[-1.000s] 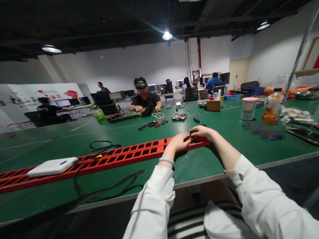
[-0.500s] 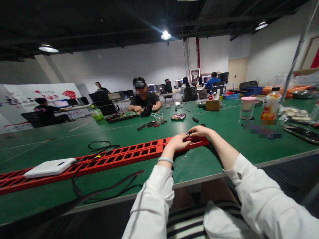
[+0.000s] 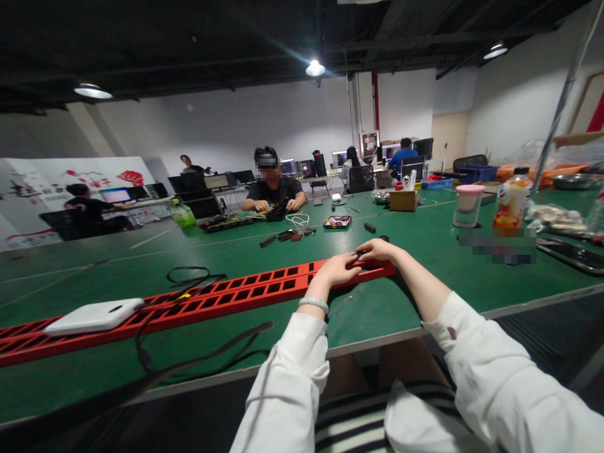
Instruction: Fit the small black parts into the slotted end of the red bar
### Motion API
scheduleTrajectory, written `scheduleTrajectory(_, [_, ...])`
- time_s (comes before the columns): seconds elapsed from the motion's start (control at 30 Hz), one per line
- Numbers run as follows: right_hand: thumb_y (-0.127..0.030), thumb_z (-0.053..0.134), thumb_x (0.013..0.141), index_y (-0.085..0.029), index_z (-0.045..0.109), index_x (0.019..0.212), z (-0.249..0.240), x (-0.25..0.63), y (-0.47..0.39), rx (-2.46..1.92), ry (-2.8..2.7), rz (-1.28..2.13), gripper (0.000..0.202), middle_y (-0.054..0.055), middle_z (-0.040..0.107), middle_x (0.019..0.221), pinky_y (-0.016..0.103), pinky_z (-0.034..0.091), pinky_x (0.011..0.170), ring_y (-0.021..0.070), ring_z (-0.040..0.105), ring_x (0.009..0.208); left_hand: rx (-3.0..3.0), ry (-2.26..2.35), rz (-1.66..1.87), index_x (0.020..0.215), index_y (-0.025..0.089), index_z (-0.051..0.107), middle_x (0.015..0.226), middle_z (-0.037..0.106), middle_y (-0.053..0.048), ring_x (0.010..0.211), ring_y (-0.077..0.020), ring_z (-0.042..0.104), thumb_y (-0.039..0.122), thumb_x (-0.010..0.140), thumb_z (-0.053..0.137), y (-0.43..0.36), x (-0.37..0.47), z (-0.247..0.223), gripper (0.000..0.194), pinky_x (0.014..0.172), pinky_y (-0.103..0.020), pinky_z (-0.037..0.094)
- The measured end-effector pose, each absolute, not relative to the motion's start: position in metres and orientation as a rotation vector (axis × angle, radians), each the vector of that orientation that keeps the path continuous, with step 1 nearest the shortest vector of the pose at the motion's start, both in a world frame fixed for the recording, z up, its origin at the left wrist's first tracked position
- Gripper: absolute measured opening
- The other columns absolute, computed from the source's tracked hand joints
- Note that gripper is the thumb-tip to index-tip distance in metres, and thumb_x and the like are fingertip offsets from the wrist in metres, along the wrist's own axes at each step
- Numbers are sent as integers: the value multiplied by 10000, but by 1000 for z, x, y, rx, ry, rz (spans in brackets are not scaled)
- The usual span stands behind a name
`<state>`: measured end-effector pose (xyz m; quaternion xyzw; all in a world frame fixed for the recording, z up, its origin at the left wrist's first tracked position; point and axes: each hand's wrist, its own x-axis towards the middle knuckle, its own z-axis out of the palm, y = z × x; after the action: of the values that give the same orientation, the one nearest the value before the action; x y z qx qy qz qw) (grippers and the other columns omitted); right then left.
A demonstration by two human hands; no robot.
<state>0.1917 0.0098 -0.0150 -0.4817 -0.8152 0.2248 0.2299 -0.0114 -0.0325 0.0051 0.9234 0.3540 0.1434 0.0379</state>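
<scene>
Both my hands meet over the right end of a long red slotted rack (image 3: 274, 301) lying across the green table. The fingers of my left hand (image 3: 338, 269), bent and close together, touch a small black piece (image 3: 361, 253). From the other side, my right hand (image 3: 379, 249) has its thumb and fingers closed on the same piece. My fingers cover most of it, so its kind cannot be made out. Another dark bit shows just behind my right hand. On the rack's left part rests a white flat box (image 3: 94, 316), beside a black cable (image 3: 189, 273).
Opposite sits a person (image 3: 274, 185) handling thin coloured strips. Small dark blocks (image 3: 287, 235), a patterned tray (image 3: 337, 222) and a black block (image 3: 370, 227) lie beyond the rack. To the right are a pink-lidded cup (image 3: 468, 206), a drink bottle (image 3: 513, 200) and a phone (image 3: 576, 255).
</scene>
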Motion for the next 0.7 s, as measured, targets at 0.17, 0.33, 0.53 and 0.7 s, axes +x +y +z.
scheduleTrajectory(0.17, [-354,616,690,-220,603,1098,-17,194,11,-1283,-2232,663,430,16,623,1064,240,426,827,201,574,947,2816,1107,430,1230,186,485,1270,473,-26,1177,-207,408,454,775,438,-35,-11,7,530,993,-285,293])
scheduleTrajectory(0.33, [-360,611,695,-224,596,1109,-14,195,8,-1289,-2228,705,436,14,620,1071,243,421,830,202,570,955,2801,1139,395,1230,192,484,1283,459,-17,1181,-207,402,424,770,449,-36,-10,8,516,1000,-290,284])
scheduleTrajectory(0.53, [-344,561,740,-239,578,1130,-7,197,3,-1320,-2316,721,405,-2,616,1078,234,428,795,189,586,909,2804,1117,413,1232,180,485,1279,462,-27,1183,-216,400,428,774,443,-37,-10,10,522,997,-296,287])
scheduleTrajectory(0.7, [-312,563,736,-265,556,1154,-5,195,3,-1386,-2361,661,421,-12,611,1088,228,419,802,184,586,904,2810,1096,433,1223,174,494,1269,474,-33,1168,-218,418,426,773,447,-36,-10,8,518,993,-294,295])
